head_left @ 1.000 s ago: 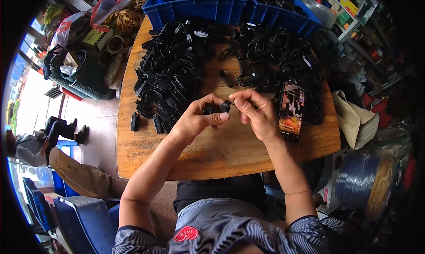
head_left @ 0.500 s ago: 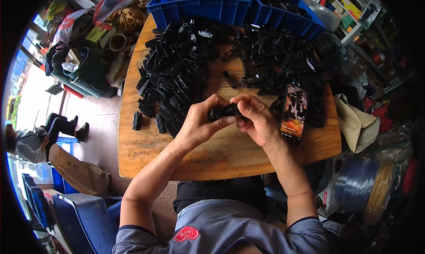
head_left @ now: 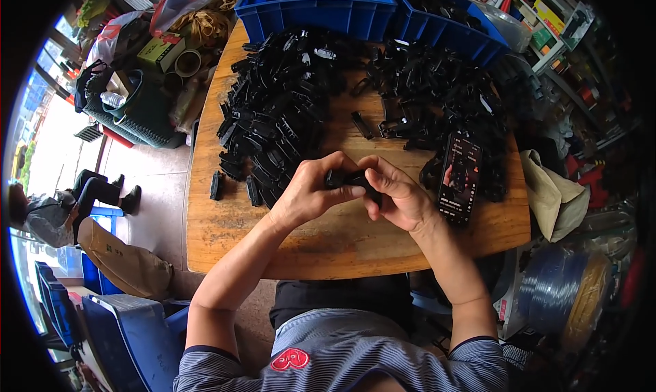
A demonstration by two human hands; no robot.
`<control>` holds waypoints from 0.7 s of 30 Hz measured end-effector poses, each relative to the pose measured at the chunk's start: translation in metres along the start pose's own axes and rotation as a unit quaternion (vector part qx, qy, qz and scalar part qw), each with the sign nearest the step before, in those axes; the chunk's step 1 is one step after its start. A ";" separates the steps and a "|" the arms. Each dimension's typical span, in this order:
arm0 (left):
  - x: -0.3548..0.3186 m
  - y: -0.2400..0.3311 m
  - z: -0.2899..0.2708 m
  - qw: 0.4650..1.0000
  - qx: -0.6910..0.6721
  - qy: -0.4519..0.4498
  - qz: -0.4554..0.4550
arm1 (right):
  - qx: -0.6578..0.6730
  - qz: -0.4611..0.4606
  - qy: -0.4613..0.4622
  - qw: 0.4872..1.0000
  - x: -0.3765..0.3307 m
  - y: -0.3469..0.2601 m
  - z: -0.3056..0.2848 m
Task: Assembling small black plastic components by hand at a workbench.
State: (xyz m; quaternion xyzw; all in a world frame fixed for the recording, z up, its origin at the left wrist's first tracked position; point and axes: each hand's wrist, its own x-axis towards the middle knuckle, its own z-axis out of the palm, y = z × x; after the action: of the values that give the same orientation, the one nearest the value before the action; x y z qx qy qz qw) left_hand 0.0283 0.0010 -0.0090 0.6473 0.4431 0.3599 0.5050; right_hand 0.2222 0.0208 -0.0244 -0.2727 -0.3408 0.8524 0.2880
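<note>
Over the near half of the wooden table [head_left: 328, 252], my left hand [head_left: 311, 190] is closed round a small black plastic part [head_left: 336, 179]. Close against it, my right hand [head_left: 400, 194] pinches a black piece [head_left: 373, 185] between thumb and fingers. The two pieces meet or lie very near each other; fingers hide whether they are joined. Beyond my hands, a large heap of black plastic parts [head_left: 273, 112] lies to the left and another heap [head_left: 437, 91] to the right. One loose black part [head_left: 361, 125] rests on bare wood between them.
A lit smartphone [head_left: 460, 180] leans by the right heap. Two blue bins, one left [head_left: 314, 16] and one right [head_left: 451, 26], stand at the far edge. At the left sits another person [head_left: 61, 211]. A wrapped coil [head_left: 553, 289] is at the right.
My right fingers have shifted and opened slightly around the black piece, showing more of it. The phone screen's picture has changed. The whole view has moved a little.
</note>
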 end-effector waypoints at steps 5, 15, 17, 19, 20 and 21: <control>-0.001 0.002 0.001 0.998 -0.054 -0.009 -0.009 | -0.007 0.006 -0.020 1.000 0.003 0.002 -0.001; 0.003 -0.010 0.019 0.939 -0.341 -0.015 -0.041 | -0.252 -0.308 0.031 0.917 0.011 0.015 0.009; 0.001 -0.005 0.026 0.945 -0.326 -0.014 -0.037 | -0.290 -0.362 0.087 0.881 0.011 0.014 0.015; -0.001 0.000 0.030 0.954 -0.297 -0.014 -0.029 | -0.302 -0.361 0.150 0.870 0.009 0.016 0.014; -0.001 -0.003 0.030 0.964 -0.265 -0.008 -0.016 | -0.317 -0.378 0.145 0.858 0.012 0.016 0.014; -0.001 -0.004 0.028 0.964 -0.265 -0.007 -0.015 | -0.317 -0.378 0.144 0.858 0.012 0.013 0.015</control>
State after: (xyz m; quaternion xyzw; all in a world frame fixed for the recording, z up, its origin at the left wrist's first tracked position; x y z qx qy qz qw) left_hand 0.0527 -0.0091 -0.0196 0.4860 0.3376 0.4524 0.6671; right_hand 0.2004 0.0149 -0.0283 -0.3193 -0.6245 0.4751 0.5313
